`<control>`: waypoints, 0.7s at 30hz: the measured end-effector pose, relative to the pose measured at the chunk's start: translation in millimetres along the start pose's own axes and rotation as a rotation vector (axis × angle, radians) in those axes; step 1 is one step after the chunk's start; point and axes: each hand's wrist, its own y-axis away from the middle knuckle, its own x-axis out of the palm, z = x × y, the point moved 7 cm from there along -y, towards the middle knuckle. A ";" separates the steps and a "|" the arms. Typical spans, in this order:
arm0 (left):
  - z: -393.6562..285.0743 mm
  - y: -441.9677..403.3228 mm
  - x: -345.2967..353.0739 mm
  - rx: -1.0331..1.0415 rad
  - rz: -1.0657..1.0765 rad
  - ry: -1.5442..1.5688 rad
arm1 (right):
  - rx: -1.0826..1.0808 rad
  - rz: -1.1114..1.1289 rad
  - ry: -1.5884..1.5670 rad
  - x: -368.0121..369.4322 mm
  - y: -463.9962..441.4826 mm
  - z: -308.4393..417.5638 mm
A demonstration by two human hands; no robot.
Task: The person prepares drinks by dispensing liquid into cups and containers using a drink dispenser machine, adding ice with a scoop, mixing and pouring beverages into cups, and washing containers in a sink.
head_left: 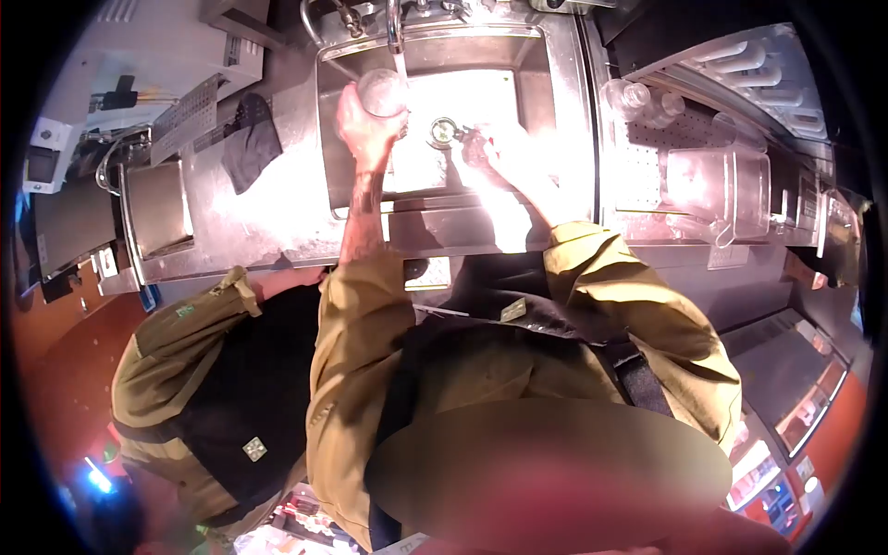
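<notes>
Fingers wrapped round a clear round container (381, 92), my left hand (363, 129) is over the left side of the metal sink (347, 176), close to the faucet (396, 32). My right hand (504, 153) is over the sink's right half, closed on a small clear glass (474, 148). Between the two hands lies the round drain (444, 132). Strong glare washes out the sink bottom and part of my right hand, so details there are hard to make out.
A dark cloth (250, 143) lies on the counter left of the sink. To the right are clear jars (629, 97) and a large clear plastic container (717, 190). A co-worker (222, 398) in an apron stands close at my left.
</notes>
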 end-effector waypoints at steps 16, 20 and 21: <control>65.5 54.3 107.0 -1.249 0.370 1.288 | 0.315 0.618 -0.899 106.6 -46.0 -42.1; 86.2 99.6 187.8 -1.545 0.668 1.422 | 0.576 0.677 -0.981 110.0 -32.8 -60.0; 89.4 91.6 188.3 -1.430 0.641 1.393 | 0.559 0.749 -0.993 115.3 -30.5 -62.4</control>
